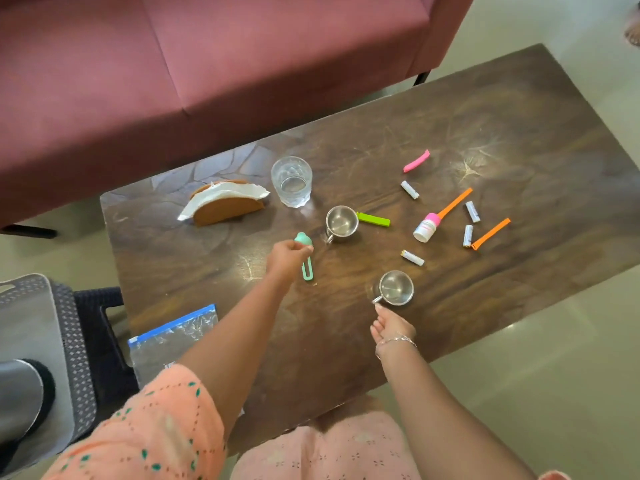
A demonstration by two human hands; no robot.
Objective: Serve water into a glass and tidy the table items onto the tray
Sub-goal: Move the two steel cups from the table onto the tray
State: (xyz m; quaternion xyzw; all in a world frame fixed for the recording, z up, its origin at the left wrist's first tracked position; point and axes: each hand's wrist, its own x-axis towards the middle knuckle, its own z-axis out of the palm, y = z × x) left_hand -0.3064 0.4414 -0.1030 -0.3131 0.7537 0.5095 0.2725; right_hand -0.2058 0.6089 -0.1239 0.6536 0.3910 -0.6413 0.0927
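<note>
A clear glass (291,181) holding water stands at the table's far middle. My left hand (286,258) is closed around a mint-green clip (305,255) lying on the wooden table (519,133). My right hand (392,328) hovers palm-up just below the handle of a steel cup (396,287), fingers apart, holding nothing. A second steel cup (340,222) stands beside a green clip (374,219). A grey tray (74,348) sits at the left on a dark stool, with a steel vessel (19,396) in it.
Scattered on the right of the table are a pink clip (416,161), two orange clips (454,203), several batteries (410,189) and a small white bottle (427,229). A napkin holder (225,206) stands far left, a zip bag (169,341) near left. A maroon sofa (207,64) lies beyond.
</note>
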